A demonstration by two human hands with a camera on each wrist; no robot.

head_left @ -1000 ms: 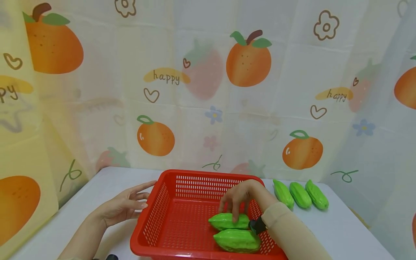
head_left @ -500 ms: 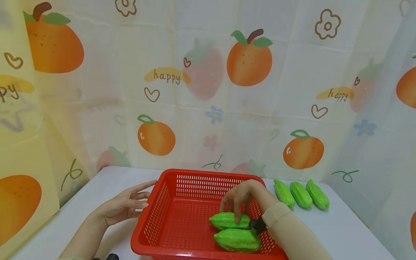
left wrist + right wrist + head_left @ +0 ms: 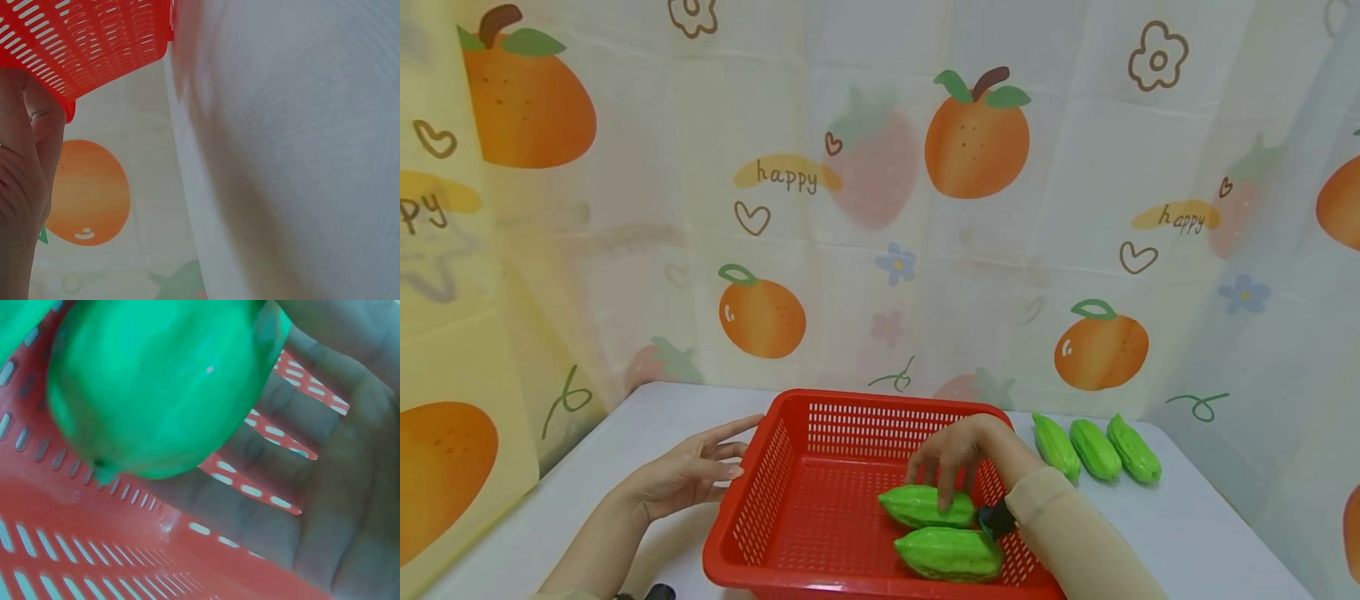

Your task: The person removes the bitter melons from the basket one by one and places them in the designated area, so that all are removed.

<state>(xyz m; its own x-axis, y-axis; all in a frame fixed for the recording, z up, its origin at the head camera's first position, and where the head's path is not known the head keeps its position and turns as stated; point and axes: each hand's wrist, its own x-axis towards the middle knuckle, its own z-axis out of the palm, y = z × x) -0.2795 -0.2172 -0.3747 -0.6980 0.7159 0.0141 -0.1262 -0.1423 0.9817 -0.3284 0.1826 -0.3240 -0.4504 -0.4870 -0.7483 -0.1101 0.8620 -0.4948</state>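
Inside the red plastic basket (image 3: pixel 842 508) lie two green, ridged bitter melons with pointed ends. My right hand (image 3: pixel 951 457) reaches down over the farther bitter melon (image 3: pixel 917 506) and grips it, thumb on the near side and fingers behind. The right wrist view shows this bitter melon (image 3: pixel 156 381) close up, with the fingers (image 3: pixel 250 506) curled along its far side. Just in front of it rests the nearer bitter melon (image 3: pixel 951 554). My left hand (image 3: pixel 688 475) touches the basket's left side with loosely extended fingers, at the rim (image 3: pixel 70 109) in the left wrist view.
Three more bitter melons (image 3: pixel 1095 450) lie in a row on the white table (image 3: pixel 1180 525), right of the basket. A fruit-printed curtain (image 3: pixel 880 333) hangs behind the table, and a yellowish one (image 3: pixel 452 350) hangs at the left.
The bitter melon in my right hand has shifted slightly up and left, opening a small gap to the nearer one. My left hand stays at the basket's side.
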